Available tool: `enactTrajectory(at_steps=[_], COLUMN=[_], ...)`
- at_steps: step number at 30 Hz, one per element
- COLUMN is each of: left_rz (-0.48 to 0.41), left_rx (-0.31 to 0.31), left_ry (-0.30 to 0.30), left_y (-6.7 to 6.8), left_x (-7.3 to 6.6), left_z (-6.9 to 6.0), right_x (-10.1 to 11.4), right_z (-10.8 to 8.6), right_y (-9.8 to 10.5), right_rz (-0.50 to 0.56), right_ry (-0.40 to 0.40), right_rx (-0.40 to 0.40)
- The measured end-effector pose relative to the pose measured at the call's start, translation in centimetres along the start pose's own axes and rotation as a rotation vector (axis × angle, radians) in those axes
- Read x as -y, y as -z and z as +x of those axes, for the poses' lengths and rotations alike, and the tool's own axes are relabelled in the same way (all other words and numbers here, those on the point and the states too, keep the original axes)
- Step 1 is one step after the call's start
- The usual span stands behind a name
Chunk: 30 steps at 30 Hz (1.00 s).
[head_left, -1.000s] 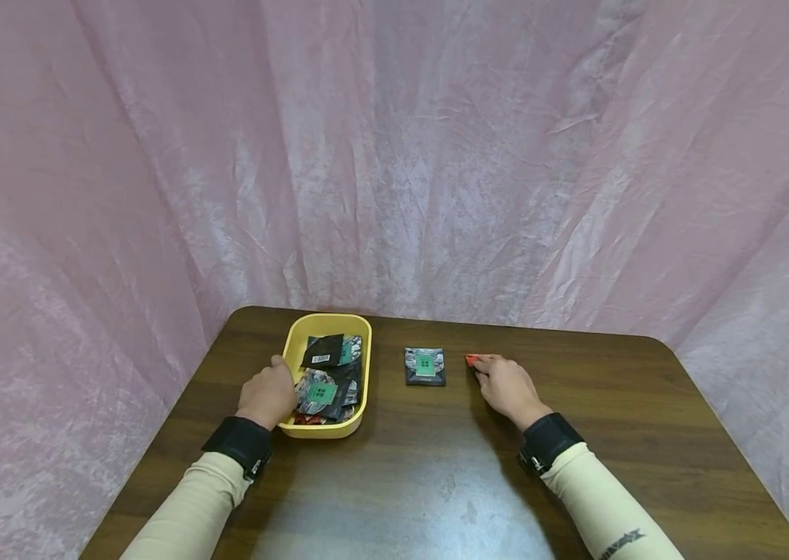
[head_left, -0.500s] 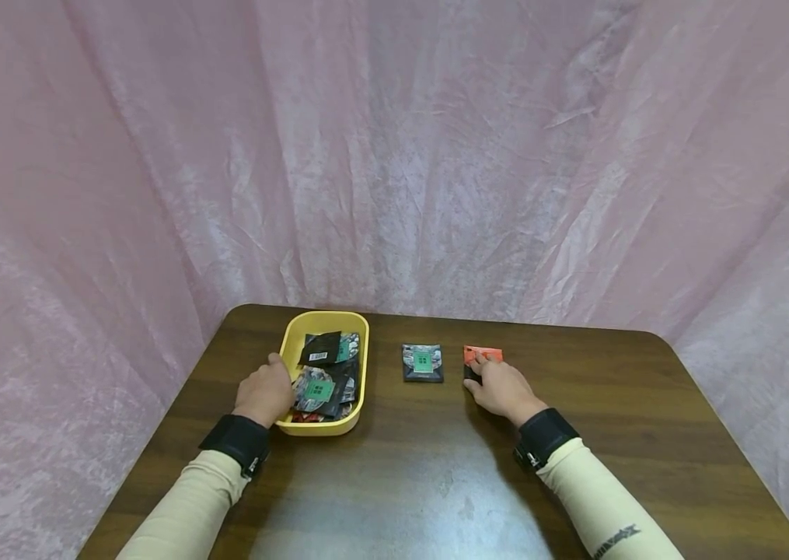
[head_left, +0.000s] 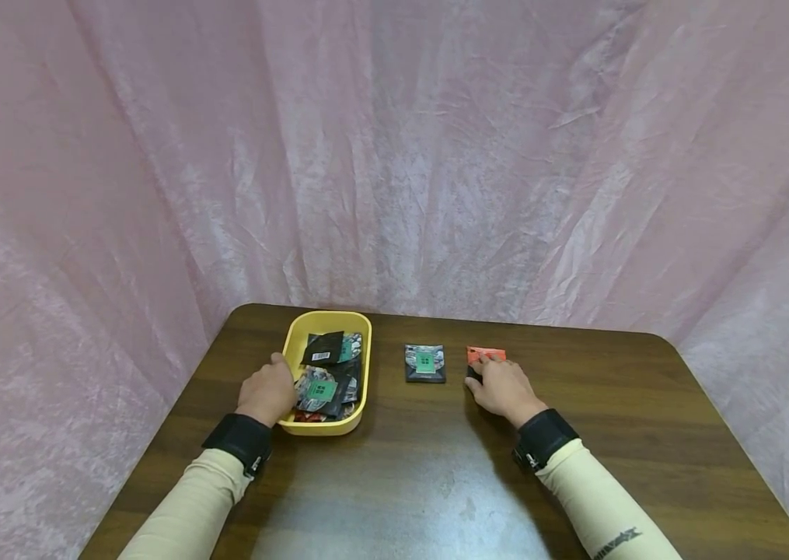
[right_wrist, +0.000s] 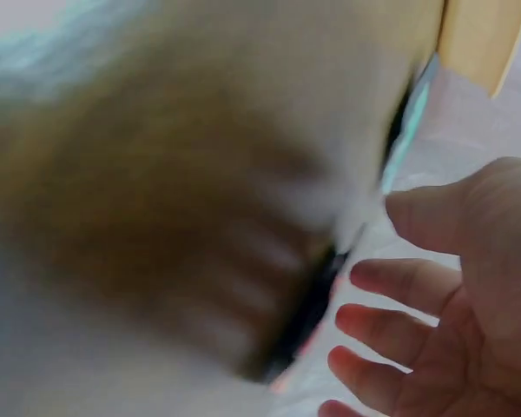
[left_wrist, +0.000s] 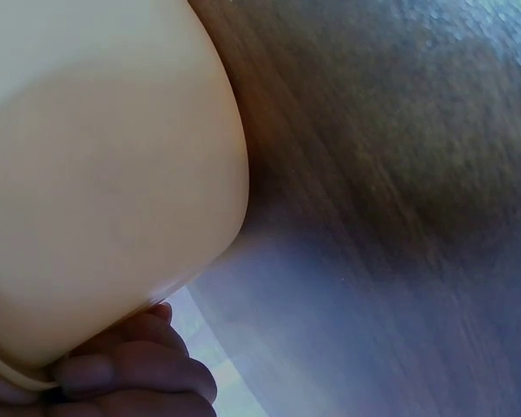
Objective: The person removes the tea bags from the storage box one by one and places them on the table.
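On the left, my left hand (head_left: pixel 267 393) grips the side rim of a yellow plastic basket (head_left: pixel 329 321). Its curled fingers (left_wrist: pixel 135 373) show against the basket wall in the left wrist view. Inside the basket lie several dark sachets (head_left: pixel 324 393), some with green labels. My right hand (head_left: pixel 502 387) hovers over the near part of a red-and-black sachet (head_left: pixel 485 354) lying on the table, partly hiding it. In the right wrist view its fingers (right_wrist: pixel 386 334) are spread and look apart from the sachet. A dark sachet with a green label (head_left: pixel 425 364) lies flat between basket and right hand.
Everything stands on a brown wooden table (head_left: pixel 401 482) with rounded far corners. A pink curtain (head_left: pixel 394 155) hangs right behind its far edge and along both sides.
My right hand has let go of the red-and-black sachet, spread its fingers and shifted slightly, so more of the sachet shows. My left hand keeps its grip on the basket.
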<state>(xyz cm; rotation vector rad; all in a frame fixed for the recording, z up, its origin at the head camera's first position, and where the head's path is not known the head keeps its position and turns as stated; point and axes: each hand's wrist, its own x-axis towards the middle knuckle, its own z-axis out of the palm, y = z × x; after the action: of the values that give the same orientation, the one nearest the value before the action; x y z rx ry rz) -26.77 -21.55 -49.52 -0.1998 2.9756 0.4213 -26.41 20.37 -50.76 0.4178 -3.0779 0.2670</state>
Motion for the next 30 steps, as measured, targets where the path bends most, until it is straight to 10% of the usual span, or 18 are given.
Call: enactTrajectory(at_steps=[14, 23, 30], left_rz=[-0.005, -0.014, -0.015], left_rx=[-0.016, 0.016, 0.0], left_ry=[0.005, 0.036, 0.024], left_y=[0.0, -0.3, -0.2], left_x=[0.1, 0.1, 0.1], left_z=[0.5, 0.4, 0.3], right_x=[9.0, 15.6, 19.0], right_z=[3.2, 6.0, 7.0], right_y=[2.9, 2.6, 1.5], right_rz=[0.163, 0.091, 0.073], right_ry=[0.417, 0.64, 0.665], right_rx=[-0.098, 0.069, 0.279])
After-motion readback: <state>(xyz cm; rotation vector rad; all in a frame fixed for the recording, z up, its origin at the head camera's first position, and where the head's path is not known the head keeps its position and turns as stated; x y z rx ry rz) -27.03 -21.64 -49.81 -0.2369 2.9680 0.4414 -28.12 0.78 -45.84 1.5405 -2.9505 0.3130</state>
